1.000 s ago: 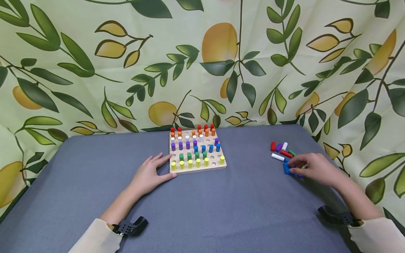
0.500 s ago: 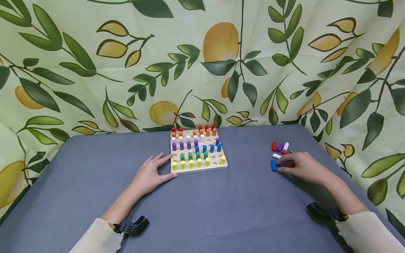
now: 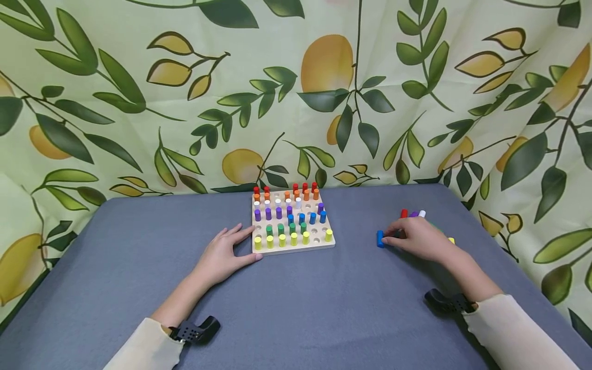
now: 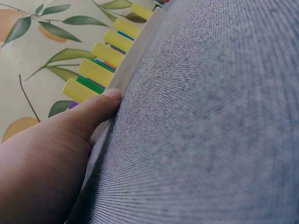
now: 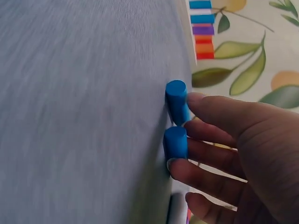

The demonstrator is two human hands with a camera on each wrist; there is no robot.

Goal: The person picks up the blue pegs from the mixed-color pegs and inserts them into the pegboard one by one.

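A wooden pegboard (image 3: 296, 250) stands at the back middle of the table, with rows of coloured pegs upright in its holes. My left hand (image 3: 221, 259) rests at its near left corner, fingers extended. In the left wrist view the thumb (image 4: 100, 109) presses the board's front edge beside the yellow pegs (image 4: 110, 53). Right of the board, my right hand (image 3: 423, 239) is low over the table. It pinches a blue peg (image 5: 176, 97) at the thumb tip, and a second blue peg (image 5: 175, 142) lies against its other fingers.
Behind and partly under the right hand lie loose pegs: a red peg (image 3: 404, 213), a white peg (image 3: 422, 214) and a yellow peg (image 3: 451, 240). The grey-blue tablecloth (image 3: 296, 308) spreads in front, and a leaf-patterned curtain (image 3: 268, 46) hangs behind the table.
My right hand has moved left from the loose pegs towards the board, bringing the blue pegs with it. My left hand stays at the board's corner.
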